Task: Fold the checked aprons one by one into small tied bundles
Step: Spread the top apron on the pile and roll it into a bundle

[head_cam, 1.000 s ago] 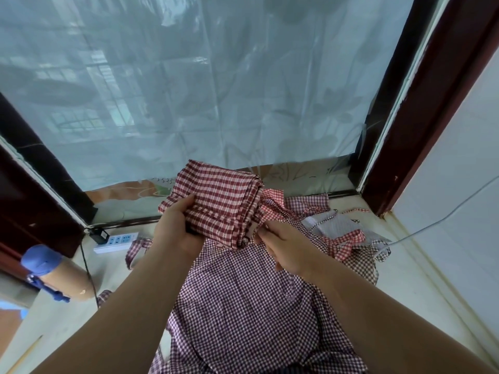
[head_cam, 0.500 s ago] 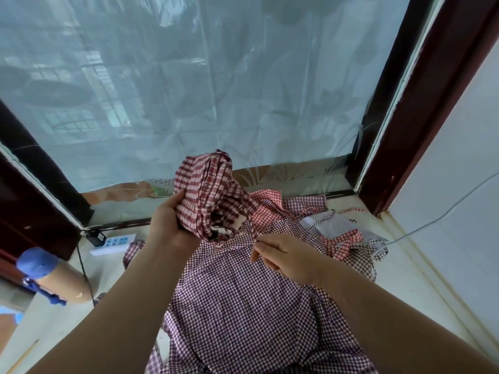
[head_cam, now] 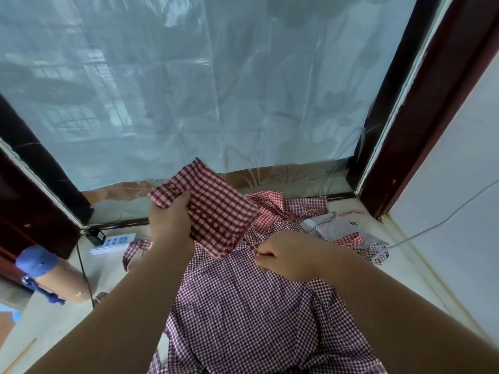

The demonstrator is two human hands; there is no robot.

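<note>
One folded red-checked apron (head_cam: 216, 209), seemingly not yet tied, hangs in the left hand's (head_cam: 170, 228) clenched grip, the right hand (head_cam: 289, 256) curled just below it on what I cannot tell, while three unfolded ones wait beneath and beyond it: purple apron (head_cam: 256, 314), red apron (head_cam: 270, 202), pale apron (head_cam: 334, 228).

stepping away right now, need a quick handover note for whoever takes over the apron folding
Left hand: grips the folded apron, held up above the pile.
Right hand: pinches cloth at that apron's lower corner; possibly its tie, I cannot tell.
Pile: unfolded small-check apron spread beneath both hands, with more aprons bunched at the rear right.
Done: this apron is folded small.
Left: no knot shows, so tie it, set it aside, then fold the rest one by one.
</note>
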